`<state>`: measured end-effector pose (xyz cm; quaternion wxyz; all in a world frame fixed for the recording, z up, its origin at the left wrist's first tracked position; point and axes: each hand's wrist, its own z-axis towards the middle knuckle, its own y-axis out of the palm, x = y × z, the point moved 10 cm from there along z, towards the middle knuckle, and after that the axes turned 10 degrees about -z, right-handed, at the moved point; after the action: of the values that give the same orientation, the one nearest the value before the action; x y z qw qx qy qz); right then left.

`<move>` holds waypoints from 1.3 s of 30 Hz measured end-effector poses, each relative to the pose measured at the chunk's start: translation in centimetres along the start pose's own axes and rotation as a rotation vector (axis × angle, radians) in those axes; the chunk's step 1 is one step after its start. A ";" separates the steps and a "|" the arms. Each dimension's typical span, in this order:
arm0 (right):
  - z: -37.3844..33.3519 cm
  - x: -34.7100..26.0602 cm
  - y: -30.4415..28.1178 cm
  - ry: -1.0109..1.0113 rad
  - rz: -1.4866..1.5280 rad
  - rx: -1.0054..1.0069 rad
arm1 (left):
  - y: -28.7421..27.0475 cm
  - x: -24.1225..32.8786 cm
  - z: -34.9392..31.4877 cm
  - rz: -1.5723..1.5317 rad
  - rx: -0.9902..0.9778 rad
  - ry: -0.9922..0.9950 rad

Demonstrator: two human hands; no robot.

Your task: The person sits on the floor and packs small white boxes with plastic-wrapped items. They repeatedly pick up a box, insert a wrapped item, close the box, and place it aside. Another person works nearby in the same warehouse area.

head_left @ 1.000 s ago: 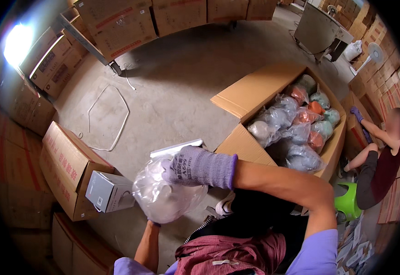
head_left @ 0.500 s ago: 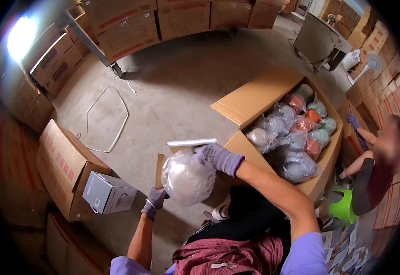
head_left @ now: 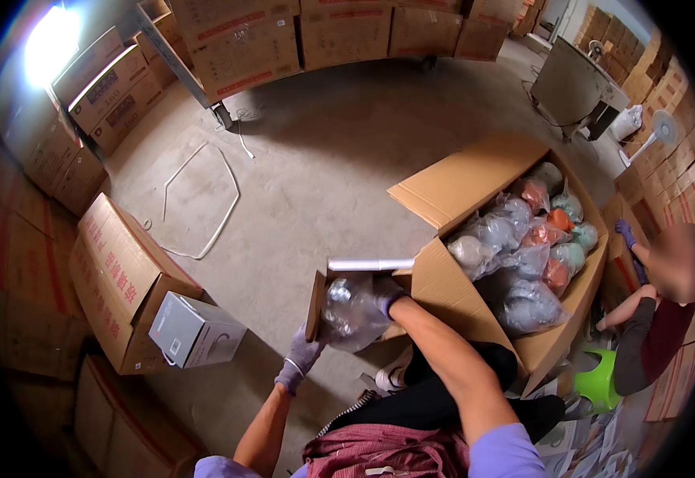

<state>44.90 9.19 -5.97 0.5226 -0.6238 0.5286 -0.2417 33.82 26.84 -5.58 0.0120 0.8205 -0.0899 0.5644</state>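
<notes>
A round item in clear plastic wrap (head_left: 353,313) sits partly inside a small open box (head_left: 316,307), its near side bulging out over the box's edge. My right hand (head_left: 389,296), in a purple-grey glove, grips the item's right side; its fingertips are hidden inside the box. My left hand (head_left: 303,358), gloved alike, is closed on the lower left corner of the box, below the brown flap. The box's far flap (head_left: 371,264) shows white on its edge.
At right stands a big open carton (head_left: 558,338) full of bagged round items (head_left: 515,239), coloured grey, orange and green. A grey printed box (head_left: 196,331) leans by a brown carton (head_left: 124,279) at left. A co-worker (head_left: 666,319) sits far right near a green stool (head_left: 598,381).
The wrapped item has gone from above the box down into its opening, with my right hand following it in. My left hand and the box have shifted right in the view.
</notes>
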 end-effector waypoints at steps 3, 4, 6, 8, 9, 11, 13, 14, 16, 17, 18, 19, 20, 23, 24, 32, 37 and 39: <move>-2.9 1.7 0.5 -0.224 -0.233 0.311 | 1.0 -2.6 2.2 0.012 0.024 0.019; -5.1 -5.8 -7.5 -0.170 -0.238 -0.030 | -3.8 -5.9 0.8 0.011 0.145 -0.007; -10.8 -5.2 -15.1 0.054 -0.375 0.224 | -1.8 -3.9 1.5 0.042 0.101 0.089; -12.5 -9.5 -15.0 -0.045 -0.334 0.219 | -0.4 -1.4 2.0 0.121 0.094 0.124; -12.1 -12.1 -11.8 -0.199 -0.292 0.212 | 0.0 -0.4 2.1 0.167 0.089 0.148; -10.1 -13.8 -3.6 -0.237 -0.432 -0.170 | -0.6 -0.6 2.5 0.263 0.115 0.165; -5.2 -12.4 1.0 -0.252 -0.404 0.029 | -1.2 -2.6 2.4 0.183 0.094 0.045; -3.8 -12.1 2.0 -0.206 -0.385 -0.008 | -1.1 -0.9 1.3 0.202 0.092 0.163; -2.6 -11.3 2.7 -0.115 -0.430 0.079 | -0.1 2.2 -0.6 0.188 0.130 0.335; -2.3 -10.6 3.1 -0.121 -0.176 0.117 | -0.1 4.0 -1.6 0.180 0.152 0.432; -3.6 -10.1 0.4 -0.066 -0.171 0.278 | 0.1 5.3 -2.7 0.283 0.143 0.478; -5.3 -9.9 -2.1 -0.011 -0.163 0.438 | 0.3 5.9 -3.1 0.303 0.148 0.538; -5.4 -8.3 -1.0 0.075 -0.082 0.446 | 1.2 6.8 -3.3 0.351 0.133 0.579; -6.2 -7.4 0.4 0.185 -0.181 0.438 | 2.9 6.2 -4.3 0.402 0.099 0.596; -6.1 -8.2 0.3 0.122 -0.147 0.275 | 2.8 5.9 -4.4 0.405 0.108 0.594; -7.5 -2.7 -15.3 0.162 -0.142 0.383 | 5.3 5.0 -6.9 0.700 0.191 0.645; -9.8 -6.5 -7.0 -0.104 0.453 0.707 | 5.1 3.3 -3.5 0.754 0.083 0.405; -9.5 -8.8 -1.1 -0.179 0.217 0.397 | 5.9 1.8 -2.2 0.786 -0.177 0.395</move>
<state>34.39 13.36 0.47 0.7026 -0.4675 0.4860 -0.2270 31.42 21.10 -3.63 -0.1165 0.5964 -0.4386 0.6621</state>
